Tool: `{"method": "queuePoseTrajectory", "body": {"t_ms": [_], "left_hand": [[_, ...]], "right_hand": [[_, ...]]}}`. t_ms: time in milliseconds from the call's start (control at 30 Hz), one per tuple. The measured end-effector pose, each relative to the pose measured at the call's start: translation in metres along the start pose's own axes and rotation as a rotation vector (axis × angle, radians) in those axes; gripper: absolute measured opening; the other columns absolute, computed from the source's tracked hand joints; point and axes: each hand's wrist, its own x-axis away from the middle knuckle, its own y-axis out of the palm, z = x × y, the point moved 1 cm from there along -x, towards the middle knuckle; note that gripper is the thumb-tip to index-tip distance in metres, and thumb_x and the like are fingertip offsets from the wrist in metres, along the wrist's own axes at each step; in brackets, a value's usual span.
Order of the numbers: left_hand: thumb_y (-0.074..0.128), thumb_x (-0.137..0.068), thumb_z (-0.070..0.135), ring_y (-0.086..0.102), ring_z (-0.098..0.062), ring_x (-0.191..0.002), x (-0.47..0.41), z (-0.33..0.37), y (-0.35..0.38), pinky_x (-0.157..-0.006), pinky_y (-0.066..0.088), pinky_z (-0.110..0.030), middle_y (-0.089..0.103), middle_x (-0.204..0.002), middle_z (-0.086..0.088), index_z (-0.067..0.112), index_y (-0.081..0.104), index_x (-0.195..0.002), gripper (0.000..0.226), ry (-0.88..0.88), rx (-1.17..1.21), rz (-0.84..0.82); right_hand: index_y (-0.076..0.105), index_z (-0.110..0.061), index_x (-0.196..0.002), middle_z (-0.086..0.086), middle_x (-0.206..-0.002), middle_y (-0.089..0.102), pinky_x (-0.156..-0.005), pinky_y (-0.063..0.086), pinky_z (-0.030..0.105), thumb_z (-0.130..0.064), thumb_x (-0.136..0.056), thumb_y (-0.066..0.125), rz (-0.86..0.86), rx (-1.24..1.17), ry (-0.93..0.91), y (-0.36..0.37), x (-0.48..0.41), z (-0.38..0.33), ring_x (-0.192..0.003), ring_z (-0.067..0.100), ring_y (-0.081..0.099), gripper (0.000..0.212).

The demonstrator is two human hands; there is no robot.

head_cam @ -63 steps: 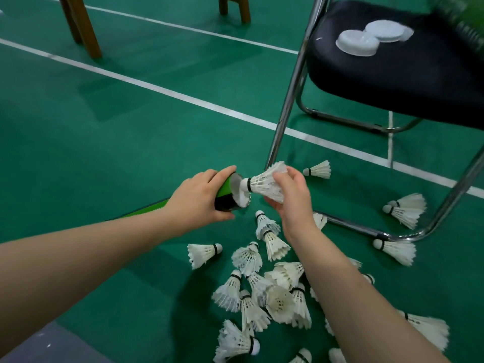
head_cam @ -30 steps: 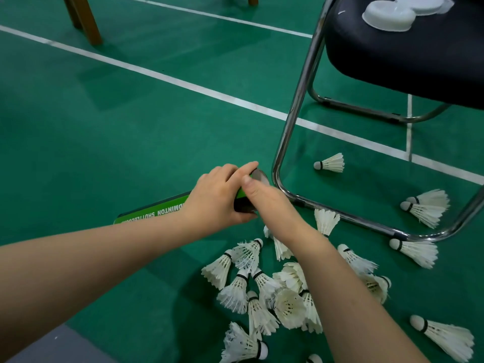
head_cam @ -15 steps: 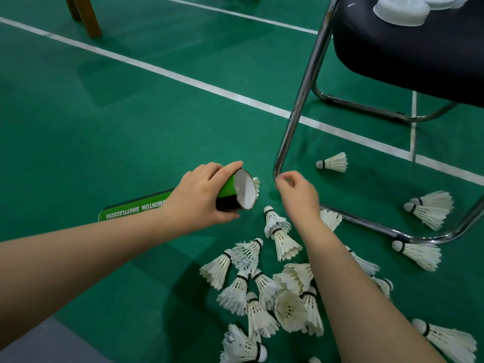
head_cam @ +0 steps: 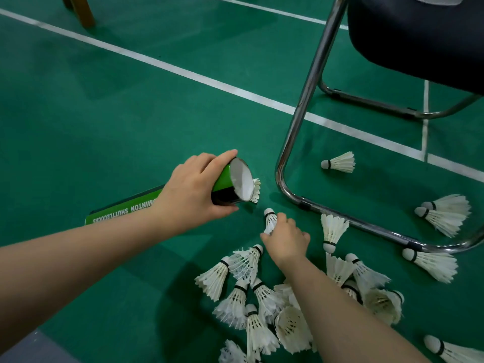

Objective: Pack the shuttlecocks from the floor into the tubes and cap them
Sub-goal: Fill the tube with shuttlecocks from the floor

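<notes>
Item: green shuttlecock tube (head_cam: 125, 210), lettered "SHUTTLECOCKS", lying low over the green court floor (head_cam: 104, 113) from 8 o'clock towards centre, its open mouth turned to 3 o'clock. It is held by the left hand (head_cam: 195, 191), whose fingers wrap the barrel just behind the rim, apparently to keep the mouth raised, steady and facing the supply. A fringe of feathers (head_cam: 256, 191) shows at the rim's 4 o'clock edge; whether it sits inside the tube or on the floor behind cannot be told. Item: single shuttlecock (head_cam: 269, 220), near the mouth at its 5 o'clock, cork pointing to 12 o'clock, feather skirt pinched by the right hand (head_cam: 286, 239). Gripping the skirt leaves the cork free to lead, which would seem to suit a cork-first entry. The hands are apart, each clamped on its own thing. Item: heap of shuttlecocks (head_cam: 262, 297), at 6 o'clock of the frame, tumbled over one another beside the right forearm, within short reach of the tube. Strays: one stray shuttlecock (head_cam: 339, 162) at 3 o'clock beyond the chrome chair frame (head_cam: 296, 121), and a pair of shuttlecocks (head_cam: 442, 213) at 4 o'clock. The black seat (head_cam: 419, 40) sits at 1 o'clock. A white court line (head_cam: 183, 72) runs from 10 to 3 o'clock. Status, as judged: loading in hand, many shuttlecocks unpacked, tube uncapped.
</notes>
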Motion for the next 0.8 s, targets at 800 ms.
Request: {"method": "queuePoseTrajectory", "body": {"t_ms": [800], "left_hand": [[0.053, -0.063, 0.056, 0.056, -0.031, -0.092, 0.015, 0.040, -0.014, -0.078, 0.050, -0.044, 0.058, -0.106, -0.011, 0.023, 0.029, -0.134, 0.082, 0.124, 0.034, -0.048]], "right_hand": [[0.047, -0.023, -0.094, -0.001, -0.081, 0.053, -0.061, 0.041, 0.017, -0.027, -0.068, 0.056, -0.032, -1.171, -0.483, -0.169, 0.092, -0.006, -0.066, 0.006, 0.049, 0.027]]}}
